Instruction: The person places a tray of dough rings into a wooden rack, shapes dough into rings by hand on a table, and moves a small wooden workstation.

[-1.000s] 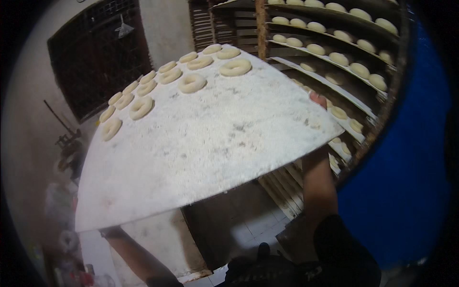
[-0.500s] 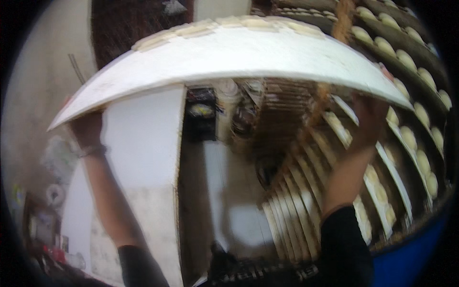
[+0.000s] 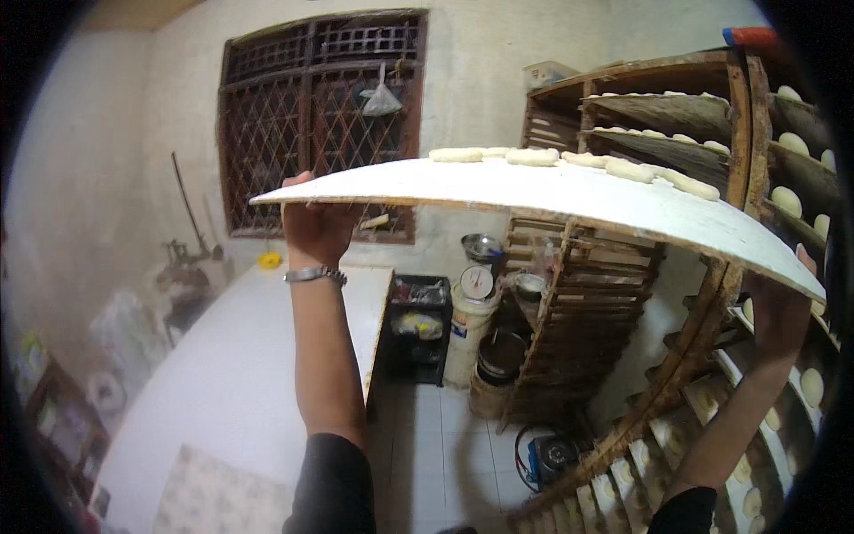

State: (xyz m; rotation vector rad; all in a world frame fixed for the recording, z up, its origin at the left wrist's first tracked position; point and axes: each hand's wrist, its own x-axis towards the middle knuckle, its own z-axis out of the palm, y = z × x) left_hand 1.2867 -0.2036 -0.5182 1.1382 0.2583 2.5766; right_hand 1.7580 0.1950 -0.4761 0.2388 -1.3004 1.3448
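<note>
A long white board spans the view at shoulder height, held up from below at both ends. Several pale, elongated dough pieces lie along its far side. My left hand grips the board's left end, thumb on top and the other fingers underneath; a metal watch is on that wrist. At the other end my right hand holds the board near the rack, with a fingertip showing over its edge and the rest partly hidden under it.
A wooden rack with boards of dough fills the right side. On the left stands a white-topped table. Beyond are a black crate shelf, a white bucket with a scale, a slatted wooden frame and a grilled window.
The view has tilted up, bringing the window and wall into sight. The board, still in both hands, has been raised and shifted right toward the rack.
</note>
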